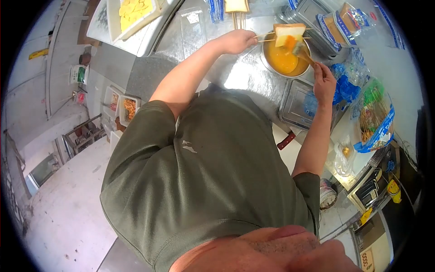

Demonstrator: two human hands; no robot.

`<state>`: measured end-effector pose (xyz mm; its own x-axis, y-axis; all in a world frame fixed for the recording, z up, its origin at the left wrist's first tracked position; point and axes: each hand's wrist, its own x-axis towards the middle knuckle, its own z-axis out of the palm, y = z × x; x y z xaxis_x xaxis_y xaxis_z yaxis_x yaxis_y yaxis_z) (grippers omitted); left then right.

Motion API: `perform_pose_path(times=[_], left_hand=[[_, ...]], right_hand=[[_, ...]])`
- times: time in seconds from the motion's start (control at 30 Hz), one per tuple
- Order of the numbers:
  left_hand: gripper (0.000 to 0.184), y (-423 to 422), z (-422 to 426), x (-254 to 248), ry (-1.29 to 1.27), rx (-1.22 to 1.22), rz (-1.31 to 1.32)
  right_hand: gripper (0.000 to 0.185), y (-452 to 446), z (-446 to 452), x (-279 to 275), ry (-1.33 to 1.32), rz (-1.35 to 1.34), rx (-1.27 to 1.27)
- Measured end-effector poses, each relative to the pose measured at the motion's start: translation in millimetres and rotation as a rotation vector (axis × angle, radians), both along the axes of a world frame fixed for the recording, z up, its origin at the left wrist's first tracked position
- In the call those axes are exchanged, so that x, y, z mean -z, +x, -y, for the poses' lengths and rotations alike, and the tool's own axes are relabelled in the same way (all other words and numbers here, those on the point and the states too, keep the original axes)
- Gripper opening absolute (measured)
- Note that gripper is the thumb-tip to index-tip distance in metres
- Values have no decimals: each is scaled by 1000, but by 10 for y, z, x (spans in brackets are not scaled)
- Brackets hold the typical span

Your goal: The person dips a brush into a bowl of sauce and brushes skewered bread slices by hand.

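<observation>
My left hand pinches the ends of thin wooden skewers that run through a slice of white bread. The bread is over the far side of a round metal bowl of yellow-orange liquid. In my right hand is a brush with a wooden handle. Its bristles are at the bread's near edge, where an orange smear shows on the slice. Whether they touch the bread, I cannot tell.
Another skewered bread slice lies at the far edge. Clear plastic containers and bagged bread surround the bowl. A bag of skewers is at right, a red-handled knife near my body, a tray of yellow slices at far left.
</observation>
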<state>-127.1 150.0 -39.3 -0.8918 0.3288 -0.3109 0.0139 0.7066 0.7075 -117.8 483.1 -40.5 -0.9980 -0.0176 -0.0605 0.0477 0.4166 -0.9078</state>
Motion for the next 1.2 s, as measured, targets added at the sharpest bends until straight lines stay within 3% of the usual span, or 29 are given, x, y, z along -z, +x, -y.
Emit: perform_pose_path(times=[0.07, 0.37, 0.57, 0.77, 0.87, 0.97, 1.0, 1.1, 1.2], left_hand=[[36, -13, 64, 75, -16, -19, -34], [35, 17, -27, 56, 8, 10, -39], [33, 18, 186, 118, -46, -27, -40], [33, 94, 142, 131, 51, -56, -47], [33, 121, 105, 108, 29, -60, 7], [33, 157, 117, 157, 66, -79, -33], [33, 167, 121, 186, 69, -95, -36], [33, 174, 69, 252, 80, -119, -42], [33, 205, -81, 216, 86, -106, -31]], right_hand=[[23, 25, -38, -14, 34, -66, 67], [25, 58, 144, -158, 37, 24, -86], [32, 81, -83, 65, 241, 17, 22], [39, -46, 482, 212, 781, 106, -219], [39, -36, 691, 139, 801, 158, -273], [37, 51, 425, 108, 436, 56, -15], [31, 103, 239, 368, 261, -26, 69], [24, 312, 72, 384, -333, 246, 331], [18, 466, 387, 72, -735, 242, 479]])
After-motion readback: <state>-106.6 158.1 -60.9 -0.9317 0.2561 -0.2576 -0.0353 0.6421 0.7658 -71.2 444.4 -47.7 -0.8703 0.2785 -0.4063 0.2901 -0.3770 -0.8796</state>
